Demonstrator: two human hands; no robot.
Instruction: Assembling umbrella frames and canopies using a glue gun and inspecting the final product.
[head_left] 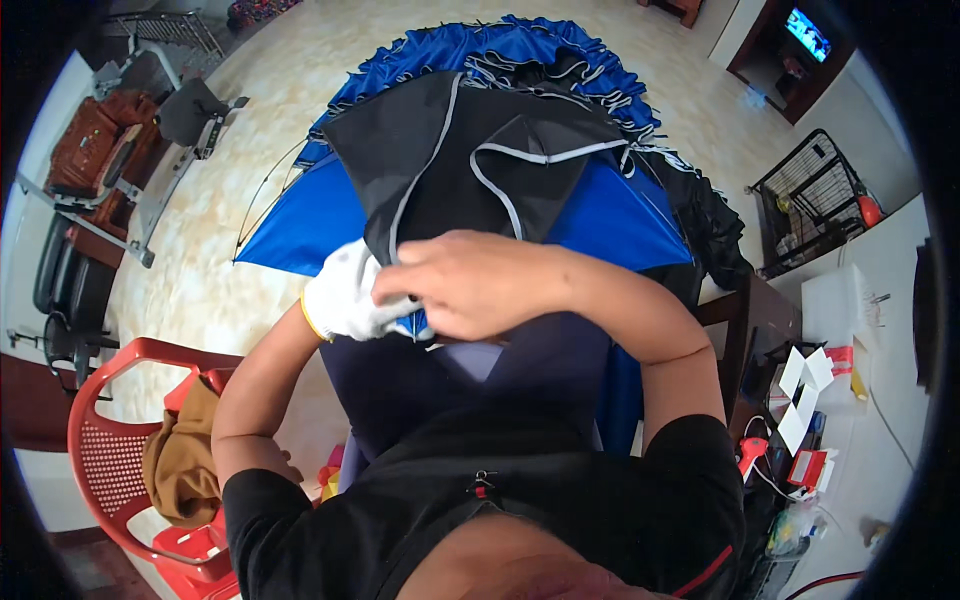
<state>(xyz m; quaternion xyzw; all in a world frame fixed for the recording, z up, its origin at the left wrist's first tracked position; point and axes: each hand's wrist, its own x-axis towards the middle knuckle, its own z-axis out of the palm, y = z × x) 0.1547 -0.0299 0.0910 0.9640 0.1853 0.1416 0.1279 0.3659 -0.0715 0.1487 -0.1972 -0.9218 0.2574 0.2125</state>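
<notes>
Lying before the person's lap, the blue umbrella [290, 215] is carrying a black cloth [400, 140]. This cloth is lying loose, so the work is seeming unfinished; how much is left, I cannot tell. The gloved left hand [350, 295] is pinching the umbrella's near corner. The right hand's [475, 285] bent fingers are covering it, their grip hiding from view. Beyond, a blue-and-black heap [510, 50] is resting.

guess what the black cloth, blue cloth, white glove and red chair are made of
Black cloth: probably thin synthetic, matte; drapes in folds.
Blue cloth: likely synthetic, smooth with faint sheen.
White glove: maybe knitted cotton, matte; soft wrinkles.
Red chair: probably moulded plastic, glossy; perforated panel.
</notes>
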